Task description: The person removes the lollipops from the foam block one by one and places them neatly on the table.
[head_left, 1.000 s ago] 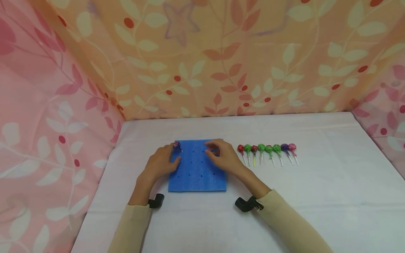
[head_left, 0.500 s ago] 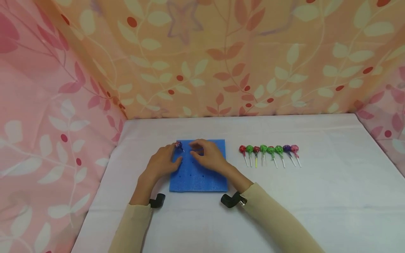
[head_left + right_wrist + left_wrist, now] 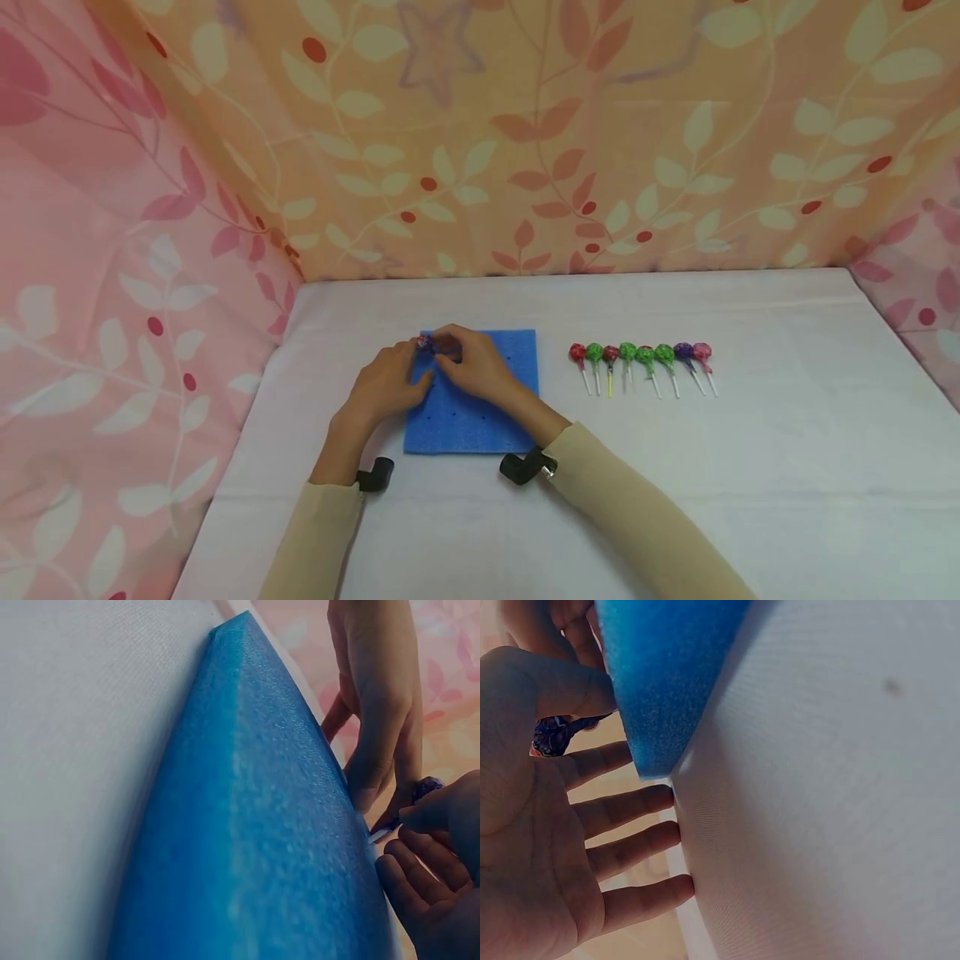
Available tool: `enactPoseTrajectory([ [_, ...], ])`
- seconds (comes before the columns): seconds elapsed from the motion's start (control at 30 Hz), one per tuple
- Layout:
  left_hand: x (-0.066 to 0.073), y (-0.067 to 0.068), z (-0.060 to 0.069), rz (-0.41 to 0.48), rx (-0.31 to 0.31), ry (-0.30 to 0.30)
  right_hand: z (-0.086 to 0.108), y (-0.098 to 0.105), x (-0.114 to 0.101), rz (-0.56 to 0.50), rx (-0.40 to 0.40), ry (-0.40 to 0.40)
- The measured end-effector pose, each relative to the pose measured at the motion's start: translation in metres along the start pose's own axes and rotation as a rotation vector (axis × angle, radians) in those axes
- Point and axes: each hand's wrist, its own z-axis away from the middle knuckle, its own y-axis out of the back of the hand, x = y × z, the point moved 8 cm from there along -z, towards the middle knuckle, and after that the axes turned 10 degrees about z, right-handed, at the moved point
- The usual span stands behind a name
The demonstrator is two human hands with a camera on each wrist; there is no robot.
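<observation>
A lollipop (image 3: 425,343) in a dark blue and red wrapper lies at the far left corner of a blue foam board (image 3: 468,429) with small holes. My left hand (image 3: 384,385) rests at the board's left edge, thumb over the board. In the left wrist view, its fingers (image 3: 641,900) are straight and spread, fingertips on the white cloth. My right hand (image 3: 476,367) reaches over the board with bent fingers, at the lollipop. In the right wrist view, its thumb (image 3: 427,810) overlaps the lollipop's wrapper above the white stick; whether it pinches is unclear.
Right of the board, several lollipops (image 3: 646,355) with red, green, purple and pink wrappers lie in a row, sticks toward me. A white cloth (image 3: 750,483) covers the table. Patterned curtains (image 3: 637,125) stand behind and at both sides.
My right hand has moved left across the board, from its right part to the lollipop at the far left corner. My left hand and the row of lollipops have stayed put.
</observation>
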Motion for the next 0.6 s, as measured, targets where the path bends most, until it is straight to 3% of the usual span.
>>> enactPoseTrajectory([
  [0.6,0.0038,0.0016,0.0006,-0.007,0.017,-0.039,-0.0065,-0.0032,-0.0019,0.006,0.065,-0.014],
])
